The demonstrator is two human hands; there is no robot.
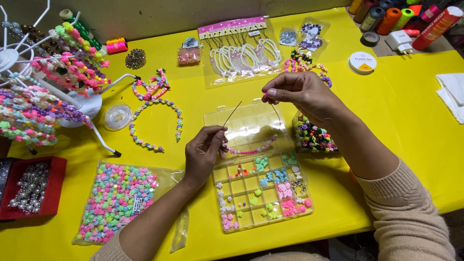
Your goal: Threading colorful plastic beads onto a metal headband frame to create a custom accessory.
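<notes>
My left hand [203,152] pinches one end of a thin dark wire [232,113] just above a clear compartment box [261,193]. My right hand [299,94] pinches the wire's other end higher up, over the box's open lid [251,123]. A short row of pink and pastel beads [251,151] hangs on the wire's low middle, between both hands. The box holds small coloured beads in several compartments.
A yellow cloth [386,111] covers the table. A bag of pastel flower beads [116,198] lies at the left, beaded headbands [154,111] and a white stand [58,87] beyond it. A red tray of pearls [31,186], a pearl packet [239,53], thread spools [396,17].
</notes>
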